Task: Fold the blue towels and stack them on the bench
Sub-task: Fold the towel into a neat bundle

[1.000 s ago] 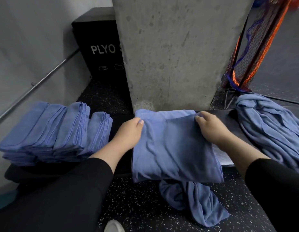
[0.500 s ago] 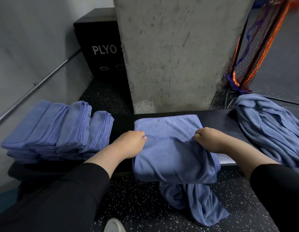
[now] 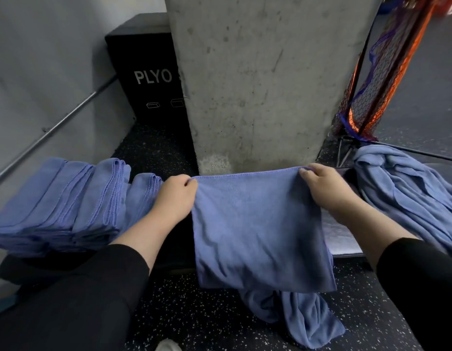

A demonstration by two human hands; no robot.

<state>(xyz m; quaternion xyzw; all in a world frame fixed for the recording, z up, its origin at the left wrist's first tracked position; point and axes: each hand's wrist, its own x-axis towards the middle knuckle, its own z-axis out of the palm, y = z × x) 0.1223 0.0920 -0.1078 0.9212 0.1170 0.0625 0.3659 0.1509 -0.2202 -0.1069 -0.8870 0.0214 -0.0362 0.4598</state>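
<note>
A stack of folded towels (image 3: pixel 65 206) lies at the left end of the bench (image 3: pixel 342 239). The left hand (image 3: pixel 175 198) and right hand (image 3: pixel 323 188) each pinch 1 top corner of a blue towel (image 3: pixel 260 231), held taut above the bench, its lower part hanging over the near edge. Unfolded towels (image 3: pixel 407 196) lie heaped at the right end.

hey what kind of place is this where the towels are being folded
Most likely a gym. A black box printed PLYO stands by a concrete pillar, the floor is speckled black rubber, and the blue towels are stacked on a padded black bench.
</note>
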